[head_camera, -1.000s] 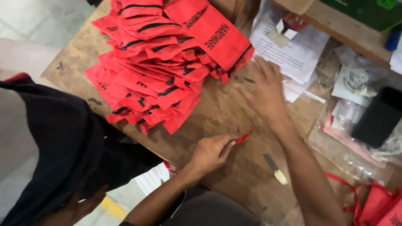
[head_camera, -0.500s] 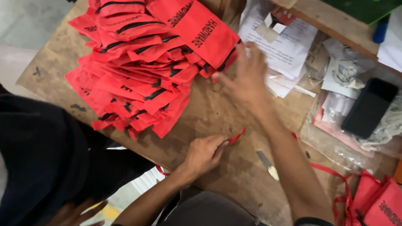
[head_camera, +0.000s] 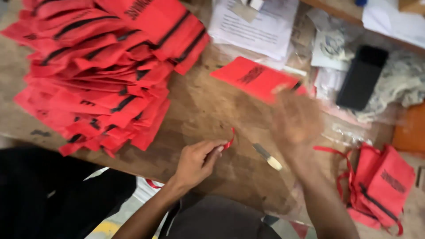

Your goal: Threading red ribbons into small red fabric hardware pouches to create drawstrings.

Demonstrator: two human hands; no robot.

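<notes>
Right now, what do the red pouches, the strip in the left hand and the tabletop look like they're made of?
Red pouches: probably thin matte fabric; they lie soft, creased, with black zipper bands.
Red strip: looks like narrow ribbon or webbing; it curls limply from the left hand.
Tabletop: bare worn wood, likely plywood; brown, stained, dull.

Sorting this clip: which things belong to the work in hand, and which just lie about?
In hand: left hand pinching red ribbon; blurred right hand at red pouch; pouch pile.
Lying about: small knife, papers, black phone.
</notes>
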